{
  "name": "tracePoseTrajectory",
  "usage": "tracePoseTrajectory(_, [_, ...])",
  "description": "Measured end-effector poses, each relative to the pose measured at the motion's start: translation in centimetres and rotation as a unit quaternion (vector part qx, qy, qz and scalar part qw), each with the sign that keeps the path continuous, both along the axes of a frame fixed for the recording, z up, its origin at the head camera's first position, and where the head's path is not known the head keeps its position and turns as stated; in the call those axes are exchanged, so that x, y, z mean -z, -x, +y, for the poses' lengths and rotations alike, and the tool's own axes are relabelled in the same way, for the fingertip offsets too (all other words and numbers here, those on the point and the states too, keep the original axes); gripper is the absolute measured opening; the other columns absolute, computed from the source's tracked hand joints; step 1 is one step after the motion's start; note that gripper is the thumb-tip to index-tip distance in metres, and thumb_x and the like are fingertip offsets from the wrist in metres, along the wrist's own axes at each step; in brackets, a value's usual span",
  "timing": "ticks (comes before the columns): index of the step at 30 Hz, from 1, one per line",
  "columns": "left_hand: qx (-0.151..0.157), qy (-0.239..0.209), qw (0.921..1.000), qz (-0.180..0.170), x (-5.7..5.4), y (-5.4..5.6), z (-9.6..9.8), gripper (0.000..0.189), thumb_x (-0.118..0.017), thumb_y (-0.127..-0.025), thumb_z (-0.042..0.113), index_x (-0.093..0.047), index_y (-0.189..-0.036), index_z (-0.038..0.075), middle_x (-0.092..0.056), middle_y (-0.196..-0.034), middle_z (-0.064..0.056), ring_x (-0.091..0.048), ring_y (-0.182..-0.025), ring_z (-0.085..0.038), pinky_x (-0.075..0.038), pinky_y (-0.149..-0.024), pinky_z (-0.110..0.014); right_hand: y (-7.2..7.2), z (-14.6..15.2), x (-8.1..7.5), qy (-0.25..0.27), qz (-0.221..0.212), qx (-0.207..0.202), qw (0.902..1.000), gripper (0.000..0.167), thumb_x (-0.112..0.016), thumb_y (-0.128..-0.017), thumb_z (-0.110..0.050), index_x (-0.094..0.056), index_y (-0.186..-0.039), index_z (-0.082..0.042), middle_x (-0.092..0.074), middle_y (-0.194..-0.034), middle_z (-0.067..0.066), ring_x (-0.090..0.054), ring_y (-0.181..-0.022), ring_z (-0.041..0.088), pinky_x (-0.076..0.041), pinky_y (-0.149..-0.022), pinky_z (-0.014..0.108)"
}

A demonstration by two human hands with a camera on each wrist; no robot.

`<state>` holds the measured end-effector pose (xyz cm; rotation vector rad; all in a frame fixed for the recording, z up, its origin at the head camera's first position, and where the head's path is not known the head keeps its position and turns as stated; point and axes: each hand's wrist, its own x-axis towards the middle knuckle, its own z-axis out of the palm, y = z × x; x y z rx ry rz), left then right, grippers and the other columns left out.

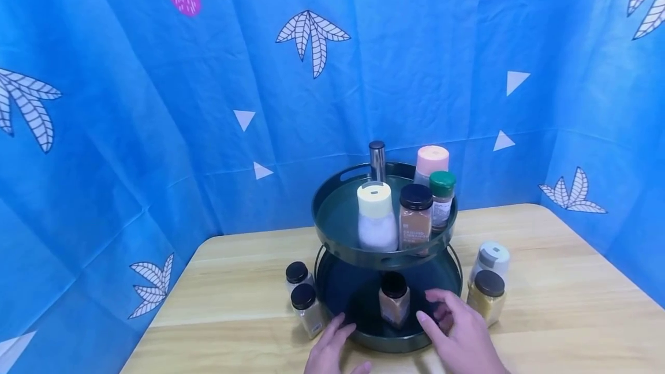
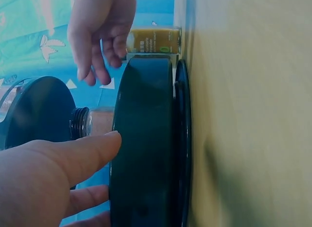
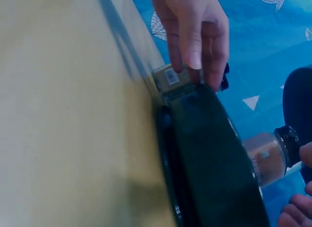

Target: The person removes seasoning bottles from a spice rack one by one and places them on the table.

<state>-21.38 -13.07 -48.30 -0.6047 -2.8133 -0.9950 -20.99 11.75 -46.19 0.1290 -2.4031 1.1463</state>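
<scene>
A two-tier dark green round tray (image 1: 332,253) stands on the table. On its lower tier is a jar of brown powder with a black lid (image 1: 394,300), upright. My left hand (image 1: 328,351) is at the front left of the lower tier, its extended fingers by the rim (image 2: 141,149); contact is hard to tell. To the right of the jar, my right hand (image 1: 462,331) hovers over the rim with its fingers spread and slightly bent. Nothing is held in either hand. The right wrist view shows my right fingertips (image 3: 295,215) close to the jar (image 3: 265,156).
Left of the tray stand two black-lidded jars (image 1: 309,310). At its right are a jar of yellow powder (image 1: 486,298) and a white-capped bottle (image 1: 490,258). The upper tier bears several containers, including a cream-capped bottle (image 1: 376,218) and a green-capped jar (image 1: 442,201). Blue cloth (image 1: 291,103) hangs behind.
</scene>
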Motion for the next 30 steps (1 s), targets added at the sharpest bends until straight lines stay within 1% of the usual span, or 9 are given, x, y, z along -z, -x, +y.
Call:
tracePoseTrajectory(1, [-0.001, 0.000, 1.0000, -0.004, 0.0, 0.0, -0.1, 0.062, -0.077, -0.079, 0.043, -0.061, -0.124, 0.003, -0.049, -0.137, -0.020, -0.053, -0.117, -0.042, -0.050, -0.091, -0.052, 0.3, -0.1, -0.3, -0.009, -0.015, -0.002, 0.9998, 0.034, -0.078, -0.083, -0.024, -0.065, -0.111, -0.009, -0.066, -0.098, 0.001, -0.058, -0.079, 0.007, -0.052, -0.068, 0.029])
tracePoseTrajectory(3, [-0.003, -0.002, 1.0000, -0.007, 0.0, 0.0, -0.1, 0.062, -0.076, -0.079, 0.044, -0.061, -0.124, 0.003, -0.049, -0.138, -0.020, -0.053, -0.117, -0.042, -0.050, -0.091, -0.052, 0.9, -0.4, -0.6, -0.022, -0.025, -0.015, 0.9993, 0.041, -0.078, -0.083, -0.028, -0.063, -0.115, -0.006, -0.065, -0.106, 0.004, -0.060, -0.088, 0.013, -0.054, -0.076, 0.034])
tracePoseTrajectory(6, [-0.001, -0.005, 0.9999, 0.011, 0.1, -0.1, -0.2, 0.062, -0.076, -0.079, 0.044, -0.062, -0.123, 0.003, -0.050, -0.137, -0.020, -0.054, -0.116, -0.042, -0.051, -0.090, -0.051, 1.7, -1.0, -0.6, -0.033, -0.028, -0.029, 0.9987, 0.050, -0.080, -0.081, -0.028, -0.060, -0.120, -0.003, -0.064, -0.114, 0.008, -0.061, -0.099, 0.020, -0.053, -0.085, 0.043])
tracePoseTrajectory(9, [0.001, -0.007, 0.9994, 0.033, 0.3, -0.2, -0.2, 0.061, -0.075, -0.080, 0.045, -0.062, -0.123, 0.004, -0.051, -0.136, -0.020, -0.055, -0.115, -0.041, -0.052, -0.089, -0.049, 2.3, -1.5, -0.3, -0.043, -0.044, -0.035, 0.9975, 0.057, -0.081, -0.078, -0.030, -0.058, -0.123, -0.003, -0.064, -0.114, 0.009, -0.062, -0.100, 0.021, -0.052, -0.087, 0.045])
tracePoseTrajectory(12, [0.003, -0.007, 0.9984, 0.056, 0.5, -0.1, -0.2, 0.060, -0.075, -0.080, 0.044, -0.063, -0.122, 0.004, -0.053, -0.134, -0.020, -0.057, -0.113, -0.040, -0.053, -0.087, -0.046, 2.6, -1.9, -0.1, -0.055, -0.048, -0.038, 0.9966, 0.058, -0.084, -0.076, -0.032, -0.059, -0.120, -0.004, -0.065, -0.105, 0.007, -0.063, -0.094, 0.019, -0.054, -0.083, 0.044])
tracePoseTrajectory(16, [0.005, -0.010, 0.9966, 0.082, 0.7, -0.2, -0.2, 0.059, -0.075, -0.079, 0.044, -0.064, -0.120, 0.004, -0.054, -0.132, -0.019, -0.058, -0.112, -0.039, -0.054, -0.086, -0.044, 2.7, -2.0, 0.2, -0.074, -0.044, -0.029, 0.9958, 0.053, -0.085, -0.074, -0.033, -0.059, -0.112, -0.008, -0.065, -0.092, 0.001, -0.062, -0.086, 0.015, -0.054, -0.076, 0.039])
tracePoseTrajectory(22, [0.012, -0.012, 0.9926, 0.120, 1.1, -0.1, -0.2, 0.057, -0.076, -0.078, 0.042, -0.064, -0.119, 0.005, -0.056, -0.130, -0.019, -0.059, -0.111, -0.037, -0.055, -0.085, -0.040, 2.7, -2.0, 0.1, -0.084, -0.038, -0.024, 0.9954, 0.048, -0.085, -0.074, -0.032, -0.060, -0.108, -0.008, -0.064, -0.088, -0.002, -0.061, -0.081, 0.013, -0.054, -0.071, 0.036])
tracePoseTrajectory(24, [0.013, -0.013, 0.9920, 0.125, 1.2, 0.0, -0.2, 0.056, -0.077, -0.078, 0.041, -0.064, -0.119, 0.005, -0.056, -0.130, -0.019, -0.059, -0.111, -0.036, -0.055, -0.085, -0.040, 2.8, -2.1, 0.1, -0.088, -0.036, -0.024, 0.9951, 0.047, -0.084, -0.074, -0.033, -0.060, -0.107, -0.009, -0.063, -0.087, -0.002, -0.060, -0.079, 0.012, -0.053, -0.069, 0.034])
tracePoseTrajectory(30, [0.012, -0.016, 0.9880, 0.153, 1.4, 0.1, -0.3, 0.056, -0.078, -0.076, 0.039, -0.065, -0.117, 0.004, -0.057, -0.127, -0.020, -0.060, -0.109, -0.036, -0.055, -0.082, -0.039, 2.9, -2.2, 0.1, -0.096, -0.016, -0.020, 0.9951, 0.045, -0.085, -0.072, -0.035, -0.060, -0.102, -0.012, -0.057, -0.078, -0.010, -0.056, -0.071, 0.010, -0.047, -0.061, 0.027])
